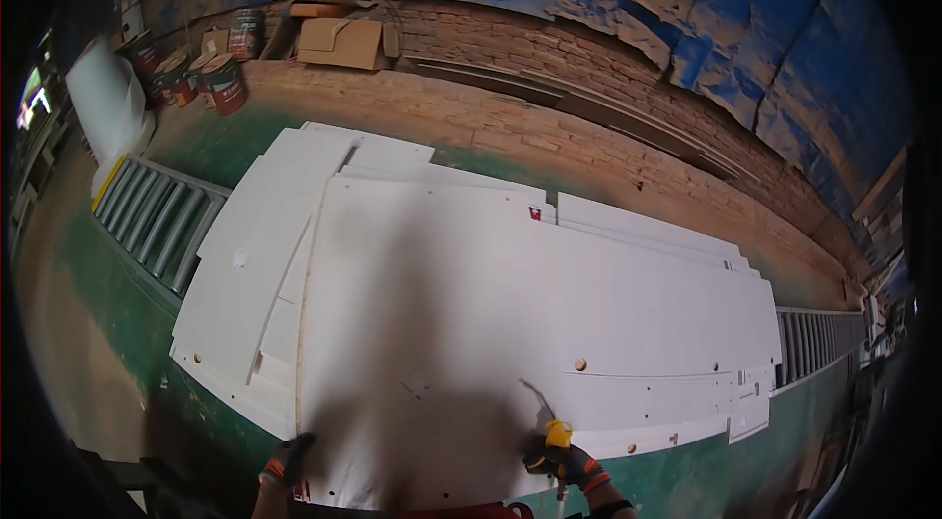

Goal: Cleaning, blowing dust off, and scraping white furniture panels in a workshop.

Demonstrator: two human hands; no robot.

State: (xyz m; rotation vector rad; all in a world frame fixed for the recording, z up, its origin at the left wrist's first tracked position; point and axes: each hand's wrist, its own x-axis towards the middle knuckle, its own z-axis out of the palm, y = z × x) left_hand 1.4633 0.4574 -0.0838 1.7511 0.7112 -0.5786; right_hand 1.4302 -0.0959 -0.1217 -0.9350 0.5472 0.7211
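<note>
White board [510, 323] filled most of the view, a large flat panel lying on a stack of similar panels [265, 254], its near edge cut off by the lower rim. At that near edge the left hand [287, 463], gloved, curled its fingers over the board's left corner, gripping it. Toward the board's near right, the right hand [569, 465] was wrapped tight around a yellow-topped tool [558, 436] whose lower part was hidden. A shadow darkened the board's middle. Beyond the board's far left stood paint cans [221, 77], blurred.
</note>
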